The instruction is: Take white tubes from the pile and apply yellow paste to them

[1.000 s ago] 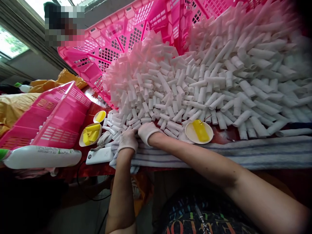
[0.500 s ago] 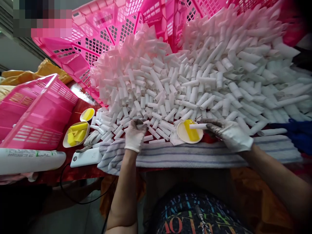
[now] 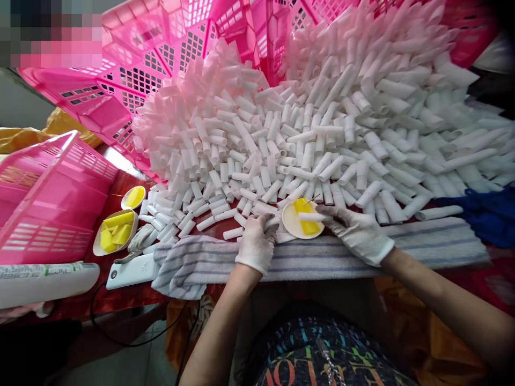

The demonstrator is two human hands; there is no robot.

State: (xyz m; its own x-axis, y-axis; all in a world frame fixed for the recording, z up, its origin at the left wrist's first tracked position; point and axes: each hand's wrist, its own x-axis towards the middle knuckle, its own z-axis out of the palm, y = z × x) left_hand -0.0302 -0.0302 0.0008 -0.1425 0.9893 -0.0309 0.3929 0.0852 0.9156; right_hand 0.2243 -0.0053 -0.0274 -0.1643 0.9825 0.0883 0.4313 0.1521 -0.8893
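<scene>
A huge heap of white paper tubes (image 3: 306,123) spills from tipped pink crates onto the table. My right hand (image 3: 356,233), in a white glove, pinches one white tube (image 3: 311,217) and lays it across a small white dish (image 3: 287,221) with a yellow sponge (image 3: 304,219). My left hand (image 3: 257,242), also gloved, rests with curled fingers on the striped towel (image 3: 322,257) beside the dish, touching loose tubes at the heap's edge; whether it grips one I cannot tell.
Pink crates (image 3: 52,203) stand at left and behind the heap. Two more dishes with yellow sponge pieces (image 3: 115,233) sit left, by a white power bank (image 3: 131,271) with cable and a white bottle (image 3: 44,281). Blue cloth (image 3: 491,214) lies at right.
My left hand slid right along the towel toward the dish. My right hand left the heap's edge, picked up a tube and brought it over the yellow sponge dish.
</scene>
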